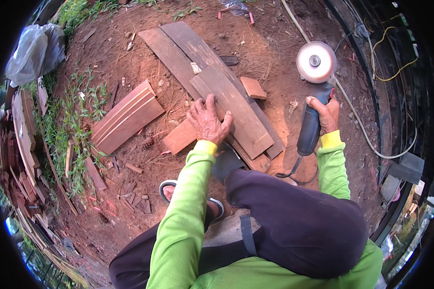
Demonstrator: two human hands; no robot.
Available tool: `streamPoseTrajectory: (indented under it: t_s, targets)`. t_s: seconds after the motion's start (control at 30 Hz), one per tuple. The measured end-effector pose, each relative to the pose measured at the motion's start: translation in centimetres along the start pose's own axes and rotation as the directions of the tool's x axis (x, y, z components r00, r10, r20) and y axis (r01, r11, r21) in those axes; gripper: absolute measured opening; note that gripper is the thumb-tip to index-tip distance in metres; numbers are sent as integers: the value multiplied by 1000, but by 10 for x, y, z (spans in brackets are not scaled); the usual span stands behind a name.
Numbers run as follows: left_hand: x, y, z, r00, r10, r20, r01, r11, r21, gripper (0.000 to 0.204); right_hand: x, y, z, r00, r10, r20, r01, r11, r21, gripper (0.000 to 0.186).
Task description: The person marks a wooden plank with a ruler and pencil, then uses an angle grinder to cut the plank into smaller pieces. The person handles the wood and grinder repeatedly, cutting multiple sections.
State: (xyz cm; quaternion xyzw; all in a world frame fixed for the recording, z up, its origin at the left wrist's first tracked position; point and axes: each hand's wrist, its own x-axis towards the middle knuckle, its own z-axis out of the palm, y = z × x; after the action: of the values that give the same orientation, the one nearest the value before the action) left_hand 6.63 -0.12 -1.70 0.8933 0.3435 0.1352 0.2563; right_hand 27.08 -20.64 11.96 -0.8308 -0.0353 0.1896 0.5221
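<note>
My left hand (208, 120) rests on a brown plank (234, 120), its bent fingers apart near the plank's left edge. That plank lies over longer boards (171, 50), with a shorter reddish board (177, 138) under and beside my hand. At the right, my right hand (323, 113) is closed around the dark body of an angle grinder (307, 137). The grinder's round pale disc (308, 65) faces upward, beyond my fingers and apart from the boards. A small wood block (253, 88) lies right of the top plank.
Grooved boards (123, 118) lie on reddish soil with grass and scraps. Stacked timber (24, 139) and a plastic bag (33, 53) are at left. A pale cable (352, 111) and grey blocks (406, 167) lie at right. My bent legs and sandalled foot are below the boards.
</note>
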Motion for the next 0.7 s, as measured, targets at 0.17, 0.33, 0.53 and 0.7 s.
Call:
streamPoseTrajectory:
  t_s: [0.17, 0.33, 0.53, 0.7]
  targets:
    - [16, 27, 0, 988, 147, 41, -151, 983, 108, 88, 4, 7, -11, 999, 34, -20, -34, 999, 12, 32]
    - [57, 58, 11, 899, 323, 296, -350, 936, 41, 92, -3, -6, -3, 999, 13, -42, -13, 1000, 17, 34]
    - [75, 64, 35, 831, 318, 457, -423, 894, 147, 33, 0, 9, -10, 998, 55, 1, -55, 997, 58, 40]
    - [58, 34, 2, 943, 325, -75, -331, 937, -106, 13, 12, 34, -19, 1000, 24, 2, -25, 996, 82, 34]
